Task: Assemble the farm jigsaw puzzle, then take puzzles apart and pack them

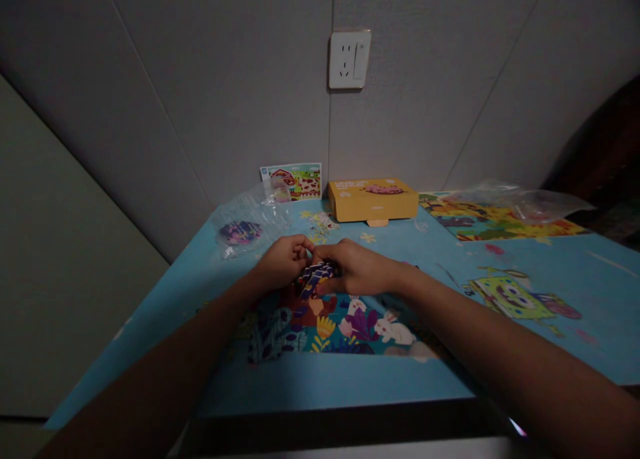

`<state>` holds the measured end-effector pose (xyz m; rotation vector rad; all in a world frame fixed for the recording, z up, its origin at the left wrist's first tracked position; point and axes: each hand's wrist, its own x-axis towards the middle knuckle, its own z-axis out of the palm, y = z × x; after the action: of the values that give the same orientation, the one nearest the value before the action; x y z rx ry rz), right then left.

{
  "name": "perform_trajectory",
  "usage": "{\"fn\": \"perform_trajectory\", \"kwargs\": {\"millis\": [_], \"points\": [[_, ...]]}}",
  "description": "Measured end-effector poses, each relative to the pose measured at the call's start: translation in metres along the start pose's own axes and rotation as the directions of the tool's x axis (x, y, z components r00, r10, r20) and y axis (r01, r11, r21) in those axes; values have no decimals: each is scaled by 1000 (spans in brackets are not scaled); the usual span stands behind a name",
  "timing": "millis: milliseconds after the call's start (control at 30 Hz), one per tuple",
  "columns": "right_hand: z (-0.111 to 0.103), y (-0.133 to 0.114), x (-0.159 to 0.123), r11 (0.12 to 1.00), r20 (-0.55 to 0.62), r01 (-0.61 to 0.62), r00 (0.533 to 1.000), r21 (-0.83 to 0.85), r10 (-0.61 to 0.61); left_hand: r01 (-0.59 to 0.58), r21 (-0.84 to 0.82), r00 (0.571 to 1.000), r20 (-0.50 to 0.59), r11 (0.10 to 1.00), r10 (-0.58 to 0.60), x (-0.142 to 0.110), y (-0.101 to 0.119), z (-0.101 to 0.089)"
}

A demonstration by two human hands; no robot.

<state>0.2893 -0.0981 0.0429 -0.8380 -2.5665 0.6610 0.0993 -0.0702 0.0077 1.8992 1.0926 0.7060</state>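
Note:
A colourful jigsaw puzzle (367, 342) with rabbits, flowers and leaves lies flat near the front of the blue table. Over its upper edge, both hands meet around some dark purple puzzle pieces (311, 280) with pale markings. My left hand (284, 262) is closed, its fingers curled at the left side of these pieces. From the right, my right hand (361, 269) pinches them between thumb and fingers. The fingertips of both hands nearly touch. How many pieces are held is hidden by the fingers, and my right forearm covers the puzzle's right end.
Behind the hands stand a yellow box (375, 202) and a farm picture card (307, 181) against the wall. A clear bag (235, 251) with purple pieces lies left. Another picture sheet (475, 222) lies back right, partly under a clear plastic bag (540, 202).

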Motion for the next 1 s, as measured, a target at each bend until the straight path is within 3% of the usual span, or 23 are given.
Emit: {"fn": "perform_trajectory", "kwargs": {"millis": [133, 300, 400, 500, 567, 700, 800, 867, 933, 1000], "points": [[-2, -1, -1, 999, 10, 23, 1000, -27, -23, -79, 116, 997, 18, 990, 77, -3, 4, -6], [1, -1, 0, 999, 2, 37, 999, -29, -37, -19, 12, 992, -125, 1000, 20, -2, 9, -13], [5, 4, 2, 998, -190, 19, 981, -58, -29, -29, -139, 988, -153, 990, 8, 0, 9, -11], [6, 11, 5, 999, -429, -8, 903, -36, -8, -52, -272, 983, -185, 961, 1, 2, 7, -9], [4, 15, 6, 997, -460, -46, 885, 66, 72, -60, -322, 981, -191, 945, -3, 4, 6, -8], [-12, 21, 4, 903, -326, -56, 921, 426, 211, -90, -247, 983, -179, 965, 46, 2, 6, -6], [-31, 27, -2, 770, -260, -37, 930, 637, 259, -235, 144, 965, -87, 961, 249, -6, 8, 5], [-43, 32, -7, 736, -180, -95, 941, 670, 286, -376, 402, 921, 63, 835, 385, -12, 9, 16], [-52, 37, -13, 743, -28, -190, 962, 641, 270, -406, 540, 909, 151, 737, 389, -15, 10, 26], [-55, 40, -16, 770, 119, -261, 964, 583, 236, -373, 614, 923, 172, 695, 343, -16, 10, 32]]}}
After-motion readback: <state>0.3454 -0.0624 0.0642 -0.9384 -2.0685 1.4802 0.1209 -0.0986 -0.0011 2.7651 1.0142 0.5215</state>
